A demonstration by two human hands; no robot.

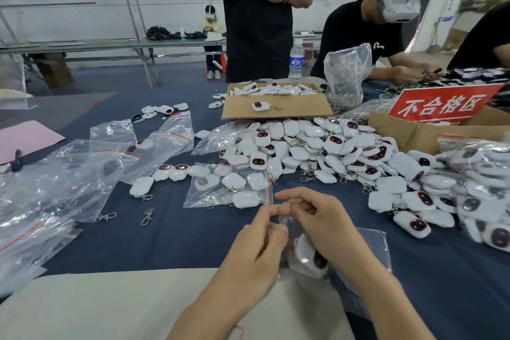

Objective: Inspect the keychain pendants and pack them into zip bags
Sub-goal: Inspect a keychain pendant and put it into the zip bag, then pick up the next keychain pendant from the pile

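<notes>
Blue-clothed table (176,240) is heaped centre-right with white keychain pendants (331,152). At the near edge a zip bag (372,243) is pinched at its mouth by left hand (256,254) and right hand (323,218); one pendant (306,257) is seen inside.

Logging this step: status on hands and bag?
Both pinch zip bag top: left hand, right hand. White pendants inside. Nothing blocking.

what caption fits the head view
Left hand and right hand pinch a zip bag of white pendants beside a loose pendant pile
</notes>
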